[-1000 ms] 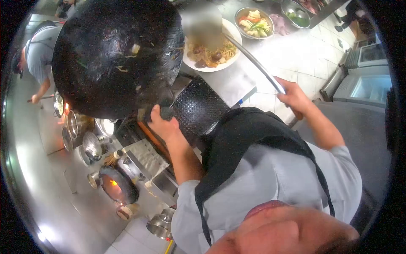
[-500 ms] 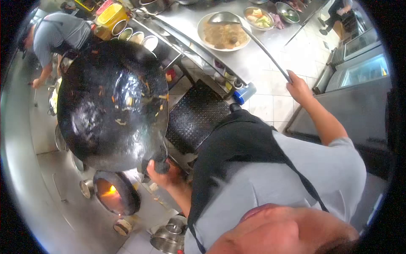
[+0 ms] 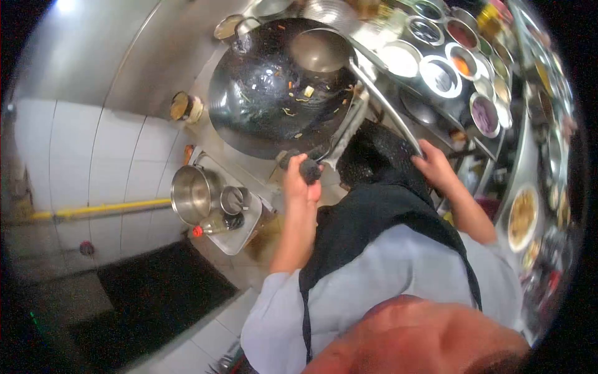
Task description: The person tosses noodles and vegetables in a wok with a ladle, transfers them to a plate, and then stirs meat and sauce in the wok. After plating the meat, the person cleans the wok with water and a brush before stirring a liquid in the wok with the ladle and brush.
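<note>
A big black wok (image 3: pixel 268 93) with a few food scraps in it sits on the steel cooking range. My left hand (image 3: pixel 301 177) grips the wok's handle through a dark cloth at the near rim. My right hand (image 3: pixel 433 167) holds the long steel handle of a ladle (image 3: pixel 321 50), whose bowl hangs over the wok's far right side. A plate of noodles (image 3: pixel 522 216) stands on the counter at the right edge.
Several round steel bowls of sauces and seasonings (image 3: pixel 445 59) line the counter at the upper right. A steel pot (image 3: pixel 193 194), a small cup and a bottle stand on a tray at the left. White tiled wall with a yellow pipe (image 3: pixel 99 209) lies at the left.
I have turned away from the plate counter. The wok has swung back onto the range, and the ladle has left the noodle plate and come over the wok.
</note>
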`<state>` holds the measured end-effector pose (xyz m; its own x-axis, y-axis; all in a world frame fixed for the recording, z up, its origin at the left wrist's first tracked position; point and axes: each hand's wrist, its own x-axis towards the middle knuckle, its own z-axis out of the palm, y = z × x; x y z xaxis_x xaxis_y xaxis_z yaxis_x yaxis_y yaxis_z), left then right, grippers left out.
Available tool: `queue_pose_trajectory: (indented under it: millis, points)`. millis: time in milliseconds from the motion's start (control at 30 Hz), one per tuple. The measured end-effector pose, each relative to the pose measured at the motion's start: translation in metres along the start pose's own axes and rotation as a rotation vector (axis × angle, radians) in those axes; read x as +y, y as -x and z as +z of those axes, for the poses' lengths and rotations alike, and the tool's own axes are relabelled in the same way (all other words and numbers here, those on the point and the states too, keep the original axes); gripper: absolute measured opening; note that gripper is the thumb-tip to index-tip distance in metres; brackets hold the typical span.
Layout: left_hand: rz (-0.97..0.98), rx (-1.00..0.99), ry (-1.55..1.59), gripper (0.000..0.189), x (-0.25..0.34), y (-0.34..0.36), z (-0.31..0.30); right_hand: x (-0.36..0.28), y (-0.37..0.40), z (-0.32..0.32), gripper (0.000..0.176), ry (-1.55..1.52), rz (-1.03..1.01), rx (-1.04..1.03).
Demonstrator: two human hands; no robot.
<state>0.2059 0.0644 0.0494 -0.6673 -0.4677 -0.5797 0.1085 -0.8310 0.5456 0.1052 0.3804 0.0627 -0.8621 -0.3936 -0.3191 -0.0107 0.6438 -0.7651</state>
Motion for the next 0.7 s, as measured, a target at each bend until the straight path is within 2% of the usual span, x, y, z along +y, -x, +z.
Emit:
queue_pose_trajectory:
  millis: [33, 100, 133, 167, 200, 233, 267, 300, 333, 367, 400, 467, 533, 567, 600, 667, 700]
  points:
    - [0.024, 0.059, 0.010, 0.016, -0.015, -0.022, 0.008, 0.006, -0.043, -0.004, 0.037, 0.010, -0.025, -0.036]
    - [0.075, 0.142, 0.043, 0.016, -0.036, -0.054, 0.024, 0.001, -0.114, -0.011, 0.040, -0.023, -0.225, -0.119]
    - [0.086, 0.157, 0.058, 0.016, -0.038, -0.071, 0.035, -0.017, -0.156, -0.014, 0.042, -0.023, -0.322, -0.093]
    - [0.090, 0.157, 0.076, 0.016, -0.028, -0.085, 0.041, -0.053, -0.194, -0.006, 0.044, -0.017, -0.419, -0.052]
    - [0.102, 0.179, 0.093, 0.016, -0.020, -0.094, 0.044, -0.101, -0.230, -0.004, 0.052, 0.089, -0.339, -0.162]
    - [0.101, 0.217, 0.103, 0.016, -0.017, -0.102, 0.055, -0.135, -0.273, -0.009, 0.061, -0.037, -0.421, -0.324]
    - [0.108, 0.208, 0.130, 0.016, 0.001, -0.111, 0.059, -0.159, -0.323, 0.021, 0.055, 0.015, -0.642, -0.133]
    - [0.132, 0.219, 0.139, 0.016, 0.005, -0.118, 0.077, -0.211, -0.352, 0.004, 0.055, 0.092, -0.512, -0.334]
    - [0.144, 0.252, 0.150, 0.017, 0.002, -0.126, 0.101, -0.202, -0.452, 0.039, 0.058, 0.199, -0.776, -0.103]
    - [0.156, 0.266, 0.172, 0.018, 0.005, -0.134, 0.114, -0.237, -0.488, 0.043, 0.050, 0.276, -0.697, -0.073]
    - [0.172, 0.279, 0.183, 0.018, 0.009, -0.141, 0.119, -0.277, -0.500, 0.051, 0.044, 0.355, -0.613, -0.039]
    - [0.141, 0.273, 0.221, 0.023, 0.013, -0.155, 0.123, -0.323, -0.499, 0.051, 0.029, 0.699, -0.776, -0.198]
    - [0.097, 0.210, 0.186, 0.027, 0.011, -0.165, 0.116, -0.340, -0.550, 0.101, 0.024, 0.750, -0.843, -0.227]
    - [0.185, 0.233, 0.134, 0.027, 0.005, -0.167, 0.121, -0.340, -0.578, 0.108, 0.021, 0.797, -0.891, -0.257]
    - [0.266, 0.261, 0.081, 0.028, 0.001, -0.167, 0.123, -0.341, -0.579, 0.091, 0.021, 0.795, -0.877, -0.252]
    - [0.230, 0.180, 0.110, 0.027, -0.009, -0.189, 0.104, -0.323, -0.573, 0.059, 0.034, 1.170, -0.886, -0.421]
    - [0.149, 0.264, 0.195, 0.027, -0.009, -0.195, 0.102, -0.284, -0.581, 0.060, 0.043, 0.764, -0.808, -0.203]
